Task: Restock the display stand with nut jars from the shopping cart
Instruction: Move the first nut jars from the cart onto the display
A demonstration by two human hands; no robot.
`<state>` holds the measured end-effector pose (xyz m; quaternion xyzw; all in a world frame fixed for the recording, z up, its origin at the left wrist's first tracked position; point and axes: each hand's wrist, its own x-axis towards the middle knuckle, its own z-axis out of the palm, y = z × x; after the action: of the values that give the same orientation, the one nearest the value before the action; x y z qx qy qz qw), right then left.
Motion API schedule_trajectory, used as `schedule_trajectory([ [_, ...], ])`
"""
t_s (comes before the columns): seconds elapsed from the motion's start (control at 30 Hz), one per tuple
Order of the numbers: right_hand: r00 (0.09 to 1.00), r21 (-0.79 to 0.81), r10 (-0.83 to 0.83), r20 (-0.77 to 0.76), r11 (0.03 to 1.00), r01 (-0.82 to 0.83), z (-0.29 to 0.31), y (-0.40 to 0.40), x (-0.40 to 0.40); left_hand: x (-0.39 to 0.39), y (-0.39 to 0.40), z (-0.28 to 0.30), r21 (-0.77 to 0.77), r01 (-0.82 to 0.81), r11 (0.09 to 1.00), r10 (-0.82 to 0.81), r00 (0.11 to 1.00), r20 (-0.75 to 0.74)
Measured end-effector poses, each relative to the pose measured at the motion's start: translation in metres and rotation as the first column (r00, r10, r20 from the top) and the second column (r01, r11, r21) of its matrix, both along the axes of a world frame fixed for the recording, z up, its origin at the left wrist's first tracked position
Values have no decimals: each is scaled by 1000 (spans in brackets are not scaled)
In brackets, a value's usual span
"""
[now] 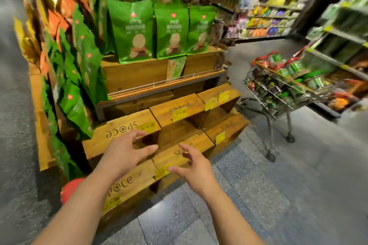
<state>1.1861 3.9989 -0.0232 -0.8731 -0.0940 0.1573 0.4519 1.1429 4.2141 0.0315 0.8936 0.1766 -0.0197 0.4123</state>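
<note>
The wooden display stand (179,112) fills the left and centre, its lower steps made of crates stamped with letters and yellow price tags. My left hand (127,152) hovers over the lower crates with fingers spread and holds nothing. My right hand (194,167) is beside it, fingers relaxed and also holding nothing. A wire shopping cart (286,93) stands to the right, a few steps away. It holds several nut jars (276,60) with red and green lids.
Green snack bags (131,30) stand on the stand's upper tier and hang down its left side, with orange and yellow bags behind. Stocked shelves (338,38) line the right and back. A red round object (69,189) lies low by my left forearm. Grey tiled floor (278,195) separates me from the cart.
</note>
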Motion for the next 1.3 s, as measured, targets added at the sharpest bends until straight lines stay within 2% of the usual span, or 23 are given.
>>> schedule_trajectory([
  [0.17,991,-20,-109,80,994,110,50,-113,16,39,-108,42,4,155,988,-154,986,59],
  [0.3,969,-27,-206,139,977,211,90,-220,27,74,-204,69,59,313,948,-318,941,117],
  [0.43,938,-35,-304,163,949,314,108,-298,39,102,-280,84,101,457,884,-465,882,77],
  [0.67,897,18,-416,148,908,418,120,-383,89,183,-366,110,62,549,834,-552,827,110],
  [1.0,832,-5,-509,220,853,522,138,-486,254,383,-471,115,110,698,707,-701,673,234],
  [1.2,796,20,-577,185,812,584,152,-544,358,503,-547,129,108,796,595,-794,562,233],
  [1.3,777,76,-612,146,790,608,146,-573,403,556,-583,124,96,813,575,-811,549,203],
])
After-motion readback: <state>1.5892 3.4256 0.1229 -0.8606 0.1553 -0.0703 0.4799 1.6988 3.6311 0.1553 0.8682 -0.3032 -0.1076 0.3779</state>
